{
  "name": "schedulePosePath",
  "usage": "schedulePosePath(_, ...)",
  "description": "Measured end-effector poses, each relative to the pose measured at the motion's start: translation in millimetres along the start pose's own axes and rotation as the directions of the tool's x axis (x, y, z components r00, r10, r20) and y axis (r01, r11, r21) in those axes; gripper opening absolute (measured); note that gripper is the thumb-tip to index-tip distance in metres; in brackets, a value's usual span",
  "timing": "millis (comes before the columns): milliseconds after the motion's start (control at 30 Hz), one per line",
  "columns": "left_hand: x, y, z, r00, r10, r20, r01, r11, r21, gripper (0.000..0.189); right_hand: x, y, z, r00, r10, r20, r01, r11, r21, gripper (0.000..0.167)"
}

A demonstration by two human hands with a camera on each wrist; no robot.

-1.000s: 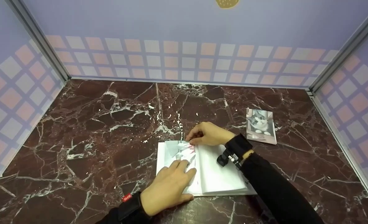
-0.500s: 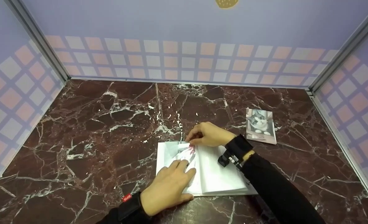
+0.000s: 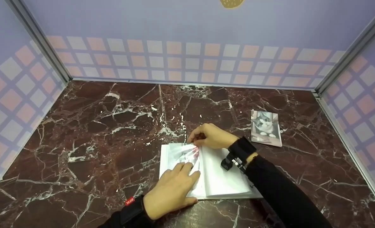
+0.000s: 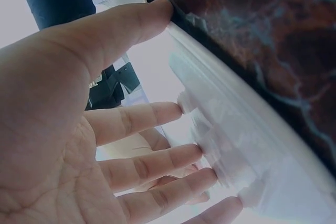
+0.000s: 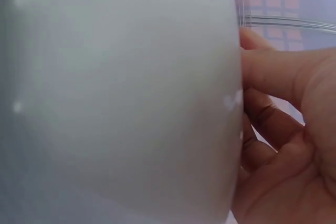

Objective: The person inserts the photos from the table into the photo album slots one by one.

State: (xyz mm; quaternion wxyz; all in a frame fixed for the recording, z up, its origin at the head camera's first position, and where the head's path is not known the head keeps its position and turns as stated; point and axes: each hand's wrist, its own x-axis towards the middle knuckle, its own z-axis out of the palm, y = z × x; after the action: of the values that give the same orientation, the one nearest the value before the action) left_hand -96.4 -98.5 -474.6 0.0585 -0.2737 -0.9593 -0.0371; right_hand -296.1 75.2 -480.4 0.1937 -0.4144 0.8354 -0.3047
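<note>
Open white album, glossy picture on its left side

3 light purple walls with pink and white squares stand around a shiny, streaky, dark red table.

One book, one cat picture — two wristbands

Bright light washed out the open white paper book between the bare left hand and bare right hand. Glare streaked its glossy grey-white picture sheet. The left-wrist view looked hazy; a pale curved page blurred beside the right hand.
</note>
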Motion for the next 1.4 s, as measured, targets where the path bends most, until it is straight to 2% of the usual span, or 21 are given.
schedulePosePath(333, -0.3, 0.3, -0.3, 1.000, -0.007, 0.015, 0.007, 1.000, -0.004, 0.062, -1.3, -3.5, -0.5, 0.999, 0.021, 0.029, -0.021, 1.000, 0.009, 0.019)
schedulePosePath(567, 0.3, 0.5, 0.1, 0.999, -0.013, 0.030, 0.013, 1.000, -0.007, 0.063, 0.2, -4.5, 1.5, 0.998, 0.056, 0.038, -0.058, 0.997, 0.045, 0.014)
schedulePosePath(800, -0.5, 1.2, -0.9, 1.000, -0.009, 0.024, 0.009, 1.000, 0.005, 0.063, -0.6, -6.8, 1.9, 0.998, 0.034, 0.052, -0.036, 0.999, 0.035, 0.013)
schedulePosePath(1100, 0.7, -0.4, 0.8, 0.999, -0.014, 0.038, 0.014, 1.000, -0.022, 0.062, -3.1, -7.0, 1.7, 0.997, 0.030, 0.069, -0.032, 0.999, 0.017, 0.016)
schedulePosePath(1400, 0.9, 0.3, -0.5, 0.998, -0.029, 0.064, 0.032, 0.998, -0.045, 0.063, -9.9, -1.8, -5.4, 0.995, 0.080, 0.055, -0.082, 0.995, 0.052, 0.019)
